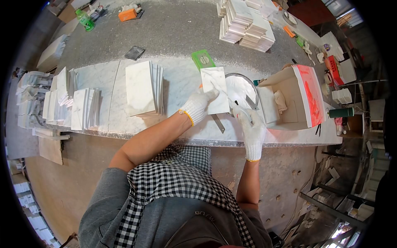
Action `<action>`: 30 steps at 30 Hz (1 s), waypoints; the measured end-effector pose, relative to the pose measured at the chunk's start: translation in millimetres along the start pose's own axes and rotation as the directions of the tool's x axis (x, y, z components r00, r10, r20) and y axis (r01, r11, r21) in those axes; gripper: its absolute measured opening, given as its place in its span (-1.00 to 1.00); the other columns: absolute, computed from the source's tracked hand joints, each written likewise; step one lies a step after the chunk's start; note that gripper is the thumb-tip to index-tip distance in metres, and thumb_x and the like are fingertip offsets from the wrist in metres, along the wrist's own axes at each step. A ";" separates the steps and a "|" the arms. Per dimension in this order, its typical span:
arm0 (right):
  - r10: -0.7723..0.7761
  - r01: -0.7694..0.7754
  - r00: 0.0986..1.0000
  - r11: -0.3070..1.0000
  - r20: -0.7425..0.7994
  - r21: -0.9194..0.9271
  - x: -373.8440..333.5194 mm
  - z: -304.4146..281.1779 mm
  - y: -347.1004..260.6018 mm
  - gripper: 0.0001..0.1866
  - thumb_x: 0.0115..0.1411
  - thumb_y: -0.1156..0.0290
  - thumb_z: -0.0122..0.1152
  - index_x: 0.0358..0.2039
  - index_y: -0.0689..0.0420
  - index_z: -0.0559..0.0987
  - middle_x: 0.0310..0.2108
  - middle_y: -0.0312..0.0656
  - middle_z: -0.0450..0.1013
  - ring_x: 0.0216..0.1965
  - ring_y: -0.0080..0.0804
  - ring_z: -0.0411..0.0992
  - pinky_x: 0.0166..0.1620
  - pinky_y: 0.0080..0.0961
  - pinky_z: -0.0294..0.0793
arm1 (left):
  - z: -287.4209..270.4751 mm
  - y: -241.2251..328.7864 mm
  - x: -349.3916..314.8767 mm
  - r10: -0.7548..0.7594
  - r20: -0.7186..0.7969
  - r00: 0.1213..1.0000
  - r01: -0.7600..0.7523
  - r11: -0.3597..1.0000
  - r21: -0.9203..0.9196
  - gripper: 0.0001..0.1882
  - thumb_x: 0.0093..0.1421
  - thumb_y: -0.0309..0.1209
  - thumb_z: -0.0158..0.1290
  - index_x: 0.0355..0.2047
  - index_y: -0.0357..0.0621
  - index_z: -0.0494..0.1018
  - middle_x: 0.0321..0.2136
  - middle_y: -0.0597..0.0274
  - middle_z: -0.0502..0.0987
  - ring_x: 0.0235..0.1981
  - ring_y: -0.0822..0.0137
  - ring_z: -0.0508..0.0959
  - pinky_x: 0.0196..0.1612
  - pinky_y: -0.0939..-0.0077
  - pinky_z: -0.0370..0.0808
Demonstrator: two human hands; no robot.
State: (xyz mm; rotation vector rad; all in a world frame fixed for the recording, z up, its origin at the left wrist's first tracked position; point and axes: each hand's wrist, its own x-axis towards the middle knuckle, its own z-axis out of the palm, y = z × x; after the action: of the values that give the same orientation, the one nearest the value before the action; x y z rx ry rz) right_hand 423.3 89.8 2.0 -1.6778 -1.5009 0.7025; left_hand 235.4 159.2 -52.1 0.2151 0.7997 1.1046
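Observation:
My left hand (pixel 198 105), in a white knit glove, holds a white marble tile (pixel 214 84) with grey veins, its thumb lying across the face. My right hand (pixel 251 126), gloved the same way, is closed at the tile's lower right edge; whatever is between its fingers is too small to make out. Just beyond it, a round bowl (pixel 237 84) holds white paste or powder, partly hidden by the tile. A flat metal blade (pixel 251 102) lies at the bowl's near side. Below the tile, a metal strip (pixel 218 124) rests on the bench. Behind the tile is a green block (pixel 202 59).
A stack of marble tiles (pixel 140 89) leans to the left, with more tiles (pixel 84 108) farther left. An open cardboard box (pixel 291 105) with a cloth stands right of the bowl. Tall tile stacks (pixel 235 25), an orange block (pixel 127 15) and a green bottle (pixel 85 20) are farther back.

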 end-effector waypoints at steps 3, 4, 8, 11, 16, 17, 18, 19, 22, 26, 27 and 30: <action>0.030 -0.030 1.000 1.000 0.005 0.003 -0.4 -1.9 -6.7 -0.70 0.18 0.24 0.32 -0.22 0.22 0.67 -0.36 -0.11 0.56 -0.38 -0.33 0.41 -0.24 -0.43 0.38 | -1.1 -0.4 1.6 -0.017 -0.002 1.000 0.017 1.000 -0.019 -0.50 0.30 -0.62 0.01 0.23 -0.17 0.20 0.03 0.05 0.47 -0.02 0.10 0.56 0.01 0.09 0.64; 0.028 -0.028 1.000 1.000 0.004 0.006 -0.1 -2.0 -6.3 -0.70 0.17 0.24 0.32 -0.22 0.22 0.67 -0.36 -0.11 0.57 -0.37 -0.33 0.41 -0.24 -0.43 0.38 | 0.1 0.1 1.2 -0.028 -0.013 1.000 0.028 0.999 -0.021 -0.51 0.30 -0.62 0.01 0.23 -0.17 0.20 0.03 0.05 0.47 -0.01 0.10 0.56 0.02 0.10 0.64; 0.021 -0.021 1.000 1.000 0.005 0.013 0.9 -1.7 -3.5 -0.70 0.17 0.24 0.32 -0.22 0.21 0.66 -0.35 -0.11 0.57 -0.37 -0.33 0.43 -0.24 -0.42 0.39 | 0.3 0.3 1.2 -0.023 -0.003 1.000 0.023 0.999 -0.025 -0.51 0.30 -0.62 0.01 0.23 -0.17 0.20 0.03 0.04 0.47 -0.01 0.10 0.56 0.02 0.10 0.64; 0.023 -0.023 1.000 1.000 0.009 0.013 1.1 -1.4 -2.6 -0.69 0.17 0.24 0.33 -0.21 0.22 0.66 -0.35 -0.10 0.57 -0.37 -0.32 0.43 -0.25 -0.42 0.39 | 0.2 -0.1 0.9 -0.019 0.000 1.000 0.019 1.000 -0.023 -0.50 0.31 -0.62 0.01 0.23 -0.16 0.20 0.03 0.04 0.48 -0.01 0.10 0.56 0.02 0.10 0.64; 0.003 -0.003 1.000 1.000 0.000 0.003 1.1 -1.1 -1.0 -0.69 0.17 0.24 0.34 -0.21 0.23 0.66 -0.36 -0.08 0.56 -0.37 -0.31 0.43 -0.26 -0.42 0.40 | 2.8 1.3 -1.1 -0.013 -0.006 1.000 0.013 1.000 -0.001 -0.49 0.32 -0.61 -0.01 0.25 -0.16 0.19 0.04 0.04 0.48 -0.01 0.10 0.56 0.01 0.09 0.64; 0.008 -0.008 1.000 1.000 0.001 0.012 1.1 -0.7 -0.3 -0.69 0.17 0.24 0.34 -0.21 0.23 0.66 -0.36 -0.07 0.56 -0.38 -0.31 0.43 -0.26 -0.41 0.40 | 2.8 1.1 -1.3 -0.008 0.001 1.000 0.008 1.000 0.003 -0.49 0.32 -0.61 -0.01 0.25 -0.16 0.19 0.04 0.04 0.48 -0.01 0.10 0.56 0.01 0.09 0.64; 0.012 -0.013 1.000 1.000 0.002 0.021 1.3 -0.5 0.0 -0.69 0.17 0.24 0.34 -0.21 0.23 0.66 -0.36 -0.07 0.55 -0.38 -0.31 0.43 -0.26 -0.41 0.40 | 2.5 1.0 -1.6 -0.002 0.009 1.000 0.002 1.000 0.008 -0.49 0.32 -0.61 -0.01 0.25 -0.16 0.19 0.04 0.04 0.48 -0.02 0.10 0.56 0.01 0.09 0.64; 0.027 -0.027 1.000 1.000 0.015 -0.003 1.2 -1.4 -1.5 -0.71 0.18 0.30 0.30 -0.20 0.25 0.64 -0.36 -0.11 0.55 -0.35 -0.38 0.42 -0.23 -0.45 0.41 | 2.1 1.1 -1.6 0.003 0.016 1.000 -0.004 1.000 0.012 -0.49 0.32 -0.60 -0.01 0.25 -0.16 0.19 0.04 0.04 0.48 -0.02 0.10 0.56 0.01 0.09 0.64; 0.050 -0.049 0.999 0.999 0.018 -0.018 0.1 -3.4 -5.1 -0.75 0.23 0.40 0.22 -0.17 0.30 0.61 -0.34 -0.19 0.53 -0.30 -0.52 0.41 -0.18 -0.54 0.42 | -0.7 -0.3 0.9 0.011 0.042 0.999 -0.012 1.000 0.019 -0.50 0.32 -0.61 -0.01 0.25 -0.16 0.20 0.04 0.04 0.47 -0.01 0.11 0.56 0.02 0.10 0.63; 0.098 -0.094 0.995 0.985 -0.018 0.145 2.6 -2.7 -4.8 -0.72 0.27 0.36 0.21 -0.13 0.31 0.58 -0.30 -0.22 0.51 -0.26 -0.52 0.40 -0.12 -0.56 0.41 | -1.8 -1.4 1.9 0.025 0.041 0.999 -0.027 0.999 0.033 -0.51 0.32 -0.61 -0.01 0.24 -0.18 0.20 0.04 0.04 0.48 0.00 0.12 0.55 0.03 0.11 0.62; 0.129 -0.124 0.992 0.973 -0.012 0.195 5.0 -2.5 -5.1 -0.71 0.28 0.35 0.21 -0.11 0.31 0.58 -0.29 -0.23 0.51 -0.24 -0.52 0.40 -0.11 -0.56 0.41 | -2.2 -1.8 2.1 0.032 0.043 0.999 -0.033 0.999 0.032 -0.52 0.32 -0.61 -0.01 0.23 -0.19 0.21 0.04 0.04 0.48 0.00 0.12 0.55 0.03 0.11 0.62; 0.112 -0.081 0.989 0.959 -0.099 0.270 16.8 2.1 -7.6 -0.67 0.25 0.33 0.28 -0.12 0.35 0.57 -0.34 -0.25 0.51 -0.32 -0.62 0.39 -0.25 -0.61 0.41 | -2.3 -2.4 2.4 0.037 0.044 0.998 -0.038 0.999 0.027 -0.53 0.31 -0.61 -0.01 0.22 -0.20 0.22 0.04 0.04 0.48 0.00 0.11 0.55 0.03 0.11 0.62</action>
State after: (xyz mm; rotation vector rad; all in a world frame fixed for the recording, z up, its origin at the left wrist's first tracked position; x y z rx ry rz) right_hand 419.9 106.8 8.6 -1.5652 -1.1944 0.8088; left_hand 236.1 159.7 -56.2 0.2780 0.7750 1.1208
